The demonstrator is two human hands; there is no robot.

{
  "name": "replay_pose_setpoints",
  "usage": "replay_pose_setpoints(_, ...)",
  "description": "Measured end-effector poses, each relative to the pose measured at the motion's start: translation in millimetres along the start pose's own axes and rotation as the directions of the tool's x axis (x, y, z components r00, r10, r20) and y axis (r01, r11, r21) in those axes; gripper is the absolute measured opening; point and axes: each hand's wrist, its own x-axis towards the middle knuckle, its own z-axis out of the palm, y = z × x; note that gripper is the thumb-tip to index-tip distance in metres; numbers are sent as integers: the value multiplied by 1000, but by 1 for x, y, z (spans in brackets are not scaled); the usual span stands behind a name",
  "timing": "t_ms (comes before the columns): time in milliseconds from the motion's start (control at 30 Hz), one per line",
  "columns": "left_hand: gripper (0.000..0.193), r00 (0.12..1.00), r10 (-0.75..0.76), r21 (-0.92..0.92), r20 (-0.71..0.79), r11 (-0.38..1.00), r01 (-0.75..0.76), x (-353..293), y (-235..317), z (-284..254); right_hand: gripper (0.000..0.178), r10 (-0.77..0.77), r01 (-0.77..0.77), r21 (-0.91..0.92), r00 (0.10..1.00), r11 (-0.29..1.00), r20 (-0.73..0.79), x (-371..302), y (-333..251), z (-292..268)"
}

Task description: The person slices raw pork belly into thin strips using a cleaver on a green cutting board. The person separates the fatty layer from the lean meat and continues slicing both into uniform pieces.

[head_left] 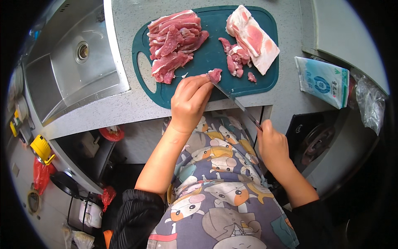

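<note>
My left hand (190,101) pinches a small piece of raw meat (214,75) at the near edge of a dark green cutting board (211,54). My right hand (271,143) grips the handle of a knife (233,101), whose blade tip touches that piece. A heap of sliced meat (174,43) lies on the board's left half. A slab of pork with a white fat layer (252,37) rests at the board's right, with a few small cut pieces (234,60) beside it.
A steel sink (76,58) is set into the speckled counter (124,106) to the left. A white and blue packet (323,81) lies on the right, beside a clear plastic bag (370,103). A black gas stove (317,141) sits at lower right.
</note>
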Motion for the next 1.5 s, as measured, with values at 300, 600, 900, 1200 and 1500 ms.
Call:
replay_pose_setpoints(300, 22, 999, -22, 16, 43, 1000, 22, 3, 2, -3, 19, 63, -37, 137, 980, 990, -188, 39, -3, -9)
replay_pose_setpoints(600, 17, 999, -39, -34, -32, 999, 38, 36, 20, 7, 15, 130, -33, 418, 970, 908, -205, 26, -7, -31)
replay_pose_setpoints(900, 22, 949, -163, 170, -271, 962, 214, 18, -21, -60, 15, -14, 34, 298, 998, 954, -67, 24, -1, -12)
replay_pose_setpoints(1200, 31, 915, -397, 257, -78, 878, 403, 27, -21, -60, 15, 95, -40, 480, 991, 876, -92, 28, -16, -14)
replay_pose_setpoints(1500, 24, 939, -309, -100, -153, 950, 296, 25, -8, -61, 15, 115, -60, 421, 988, 905, -107, 36, -9, -13)
